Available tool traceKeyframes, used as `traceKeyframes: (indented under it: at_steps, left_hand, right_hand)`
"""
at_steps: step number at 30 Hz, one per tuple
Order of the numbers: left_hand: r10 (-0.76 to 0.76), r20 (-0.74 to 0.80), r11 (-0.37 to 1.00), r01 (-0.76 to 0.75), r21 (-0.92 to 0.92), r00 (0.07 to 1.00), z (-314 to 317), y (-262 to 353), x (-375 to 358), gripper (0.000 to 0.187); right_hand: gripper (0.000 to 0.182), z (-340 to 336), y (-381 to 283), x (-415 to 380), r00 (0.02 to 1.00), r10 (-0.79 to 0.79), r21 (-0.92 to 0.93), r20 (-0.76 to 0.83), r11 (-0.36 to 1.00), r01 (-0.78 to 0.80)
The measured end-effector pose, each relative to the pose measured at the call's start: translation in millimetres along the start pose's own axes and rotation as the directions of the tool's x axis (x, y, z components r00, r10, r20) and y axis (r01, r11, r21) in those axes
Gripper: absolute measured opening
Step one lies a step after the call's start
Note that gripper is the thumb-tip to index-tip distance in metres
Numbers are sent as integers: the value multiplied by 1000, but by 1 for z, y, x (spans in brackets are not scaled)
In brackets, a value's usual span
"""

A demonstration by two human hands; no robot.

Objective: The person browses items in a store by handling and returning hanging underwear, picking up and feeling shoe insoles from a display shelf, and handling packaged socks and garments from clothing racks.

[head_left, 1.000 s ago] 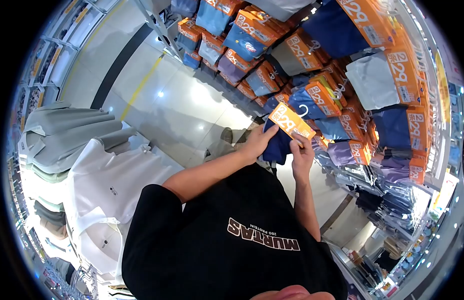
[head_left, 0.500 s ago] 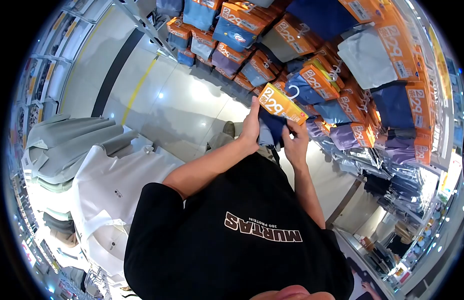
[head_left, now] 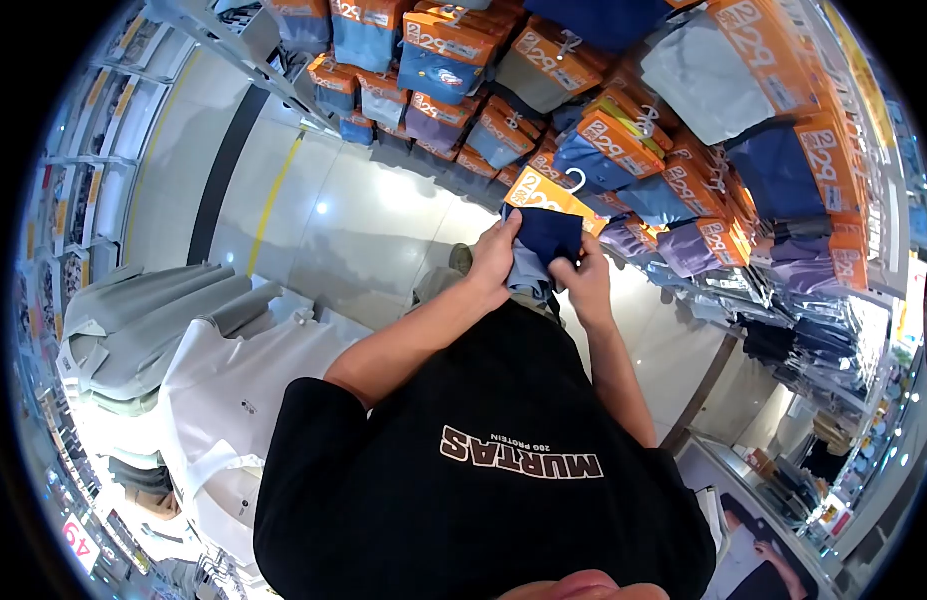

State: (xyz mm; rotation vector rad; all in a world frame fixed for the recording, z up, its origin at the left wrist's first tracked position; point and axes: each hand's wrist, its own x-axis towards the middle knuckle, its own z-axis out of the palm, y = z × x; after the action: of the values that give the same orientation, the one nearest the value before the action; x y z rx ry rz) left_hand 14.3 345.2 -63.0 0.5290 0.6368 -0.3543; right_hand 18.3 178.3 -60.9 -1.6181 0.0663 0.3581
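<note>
A folded dark blue fabric item (head_left: 552, 236) hangs from an orange-yellow card (head_left: 540, 190) with a white hook on top. My left hand (head_left: 496, 255) grips its left side, the thumb on the cloth at the upper corner. My right hand (head_left: 586, 282) pinches the right side of the dark cloth. A lighter grey-blue layer (head_left: 527, 271) shows below the dark one. The cloth's upper edge covers part of the card.
Rows of orange-carded packs (head_left: 446, 60) hang on a rack ahead and to the right. White shirts (head_left: 219, 400) and grey-green garments (head_left: 164, 315) hang at the left. Tiled floor (head_left: 354, 215) lies between them. Dark folded clothes (head_left: 814, 345) are at the right.
The dark cloth is now raised and spread over the lower part of the card. My right hand has moved slightly down. The view has shifted a little.
</note>
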Motion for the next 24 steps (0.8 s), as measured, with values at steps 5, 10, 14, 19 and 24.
traceKeyframes:
  at_steps: [5,10,14,19,24]
  left_hand:
    - [43,-41,999,-42,27,998,-4,-7,9,48]
    - [-75,3,995,75,-69,997,2,-5,-3,64]
    - [-94,25,992,96,-88,995,-6,-9,1,67]
    - [-103,102,992,95,81,989,-8,0,-3,41]
    - [-75,60,991,68,113,995,-10,-1,-3,43]
  right_hand:
    - [83,10,-8,-5,983,-164,-283,77,942,179]
    - [39,10,-8,0,997,-32,-152,-73,988,21]
    - [24,9,1,4,987,131,155,-97,981,-115]
    - [24,3,-5,2,949,302,520,-93,827,-213]
    - [25,7,-10,1,942,302,464,-144,862,-205]
